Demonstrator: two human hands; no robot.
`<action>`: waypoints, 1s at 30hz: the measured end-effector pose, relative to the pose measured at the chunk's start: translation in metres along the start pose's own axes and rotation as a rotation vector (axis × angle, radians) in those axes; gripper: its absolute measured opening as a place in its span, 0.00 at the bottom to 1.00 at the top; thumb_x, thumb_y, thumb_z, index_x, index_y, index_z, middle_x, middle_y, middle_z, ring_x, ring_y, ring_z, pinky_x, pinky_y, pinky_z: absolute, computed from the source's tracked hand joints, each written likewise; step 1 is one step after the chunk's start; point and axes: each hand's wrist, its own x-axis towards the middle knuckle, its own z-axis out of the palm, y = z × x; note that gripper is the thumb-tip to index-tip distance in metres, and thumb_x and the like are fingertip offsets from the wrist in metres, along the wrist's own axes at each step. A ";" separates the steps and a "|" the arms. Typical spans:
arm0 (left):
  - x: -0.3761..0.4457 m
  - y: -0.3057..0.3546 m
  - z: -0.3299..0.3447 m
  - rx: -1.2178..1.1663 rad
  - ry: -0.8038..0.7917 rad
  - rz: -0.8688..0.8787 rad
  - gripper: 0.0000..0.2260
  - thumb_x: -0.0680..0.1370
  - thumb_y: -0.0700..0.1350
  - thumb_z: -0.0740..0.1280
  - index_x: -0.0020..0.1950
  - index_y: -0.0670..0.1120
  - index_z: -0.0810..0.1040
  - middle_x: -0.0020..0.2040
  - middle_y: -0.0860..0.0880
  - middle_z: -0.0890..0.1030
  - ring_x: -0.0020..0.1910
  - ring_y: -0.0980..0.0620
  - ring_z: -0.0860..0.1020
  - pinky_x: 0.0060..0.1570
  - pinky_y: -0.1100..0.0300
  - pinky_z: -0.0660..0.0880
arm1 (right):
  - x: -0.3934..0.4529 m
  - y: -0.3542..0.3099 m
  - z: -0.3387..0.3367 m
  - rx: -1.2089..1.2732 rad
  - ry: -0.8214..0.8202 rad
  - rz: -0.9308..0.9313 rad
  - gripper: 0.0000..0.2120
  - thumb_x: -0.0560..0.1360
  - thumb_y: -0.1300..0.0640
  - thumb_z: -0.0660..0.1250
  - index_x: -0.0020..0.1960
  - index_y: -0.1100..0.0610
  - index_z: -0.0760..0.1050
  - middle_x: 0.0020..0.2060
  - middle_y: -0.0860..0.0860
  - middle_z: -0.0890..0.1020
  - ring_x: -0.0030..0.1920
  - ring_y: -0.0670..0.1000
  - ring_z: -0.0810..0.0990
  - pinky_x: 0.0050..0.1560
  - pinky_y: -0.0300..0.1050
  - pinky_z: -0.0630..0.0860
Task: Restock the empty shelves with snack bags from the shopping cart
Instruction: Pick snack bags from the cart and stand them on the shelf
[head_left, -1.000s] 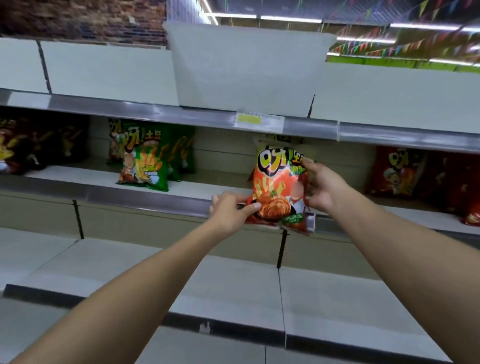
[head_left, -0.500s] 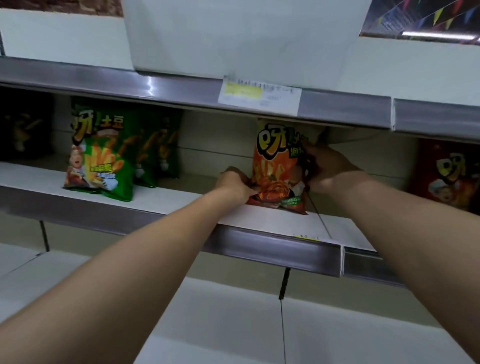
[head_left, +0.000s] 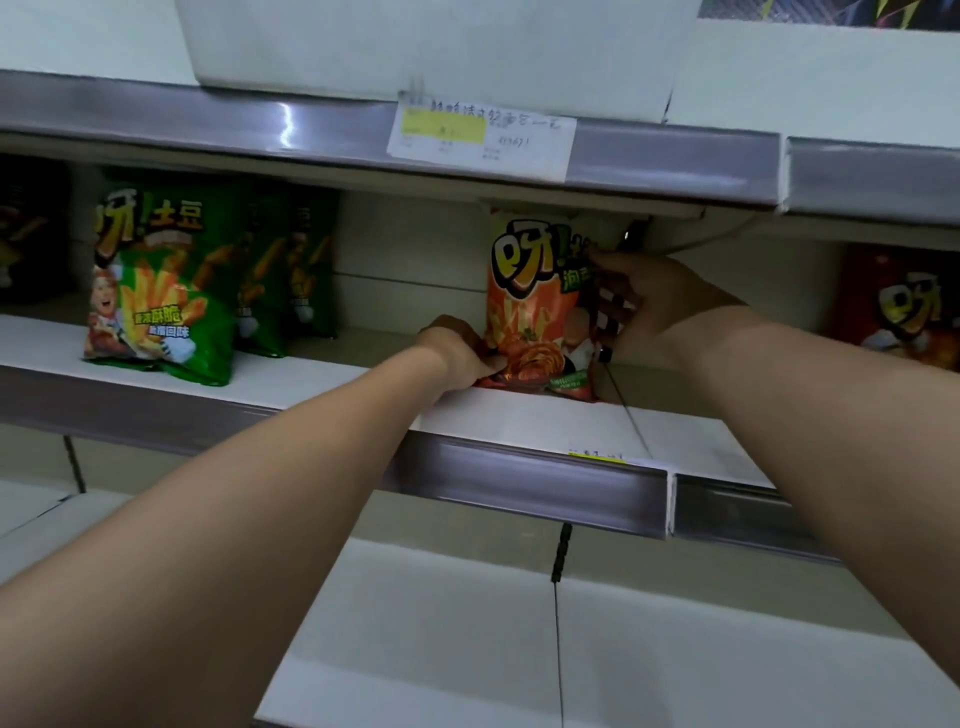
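My 2 hands have carried the orange snack bag (head_left: 537, 306) from the shelf's edge deep onto the middle shelf (head_left: 519, 415), so it now stands upright there; this placement is nearly done. My left hand (head_left: 457, 353) pinches its bottom corner, my right hand (head_left: 644, 306) grips its side. The glossy, crinkly film looks puffed, beside the green bags (head_left: 161, 280).

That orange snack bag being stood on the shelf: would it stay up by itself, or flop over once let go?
The orange snack bag looks puffed and light, so it probably tips easily; both the left hand and right hand steady it. Its glossy film likely slides on the smooth shelf. The green bags nearby stand upright, so it may too.
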 end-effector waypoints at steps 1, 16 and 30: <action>0.000 0.001 0.001 0.041 0.026 -0.005 0.21 0.76 0.52 0.69 0.64 0.40 0.77 0.61 0.42 0.79 0.61 0.43 0.77 0.62 0.54 0.73 | -0.005 -0.005 0.000 0.009 -0.008 0.014 0.06 0.77 0.53 0.69 0.49 0.56 0.79 0.38 0.50 0.84 0.43 0.49 0.80 0.47 0.47 0.76; -0.175 0.006 -0.004 -0.345 0.131 -0.028 0.05 0.74 0.46 0.68 0.46 0.50 0.73 0.52 0.44 0.80 0.56 0.43 0.77 0.58 0.54 0.75 | -0.206 0.021 0.015 0.224 -0.004 0.191 0.03 0.78 0.57 0.66 0.50 0.56 0.77 0.49 0.52 0.81 0.63 0.51 0.77 0.68 0.52 0.70; -0.441 -0.143 0.181 -0.214 -0.572 -0.359 0.10 0.79 0.43 0.65 0.56 0.40 0.78 0.49 0.45 0.77 0.50 0.48 0.75 0.49 0.59 0.71 | -0.446 0.309 -0.017 0.052 0.142 0.822 0.09 0.80 0.58 0.64 0.59 0.57 0.75 0.57 0.53 0.80 0.57 0.53 0.79 0.59 0.51 0.77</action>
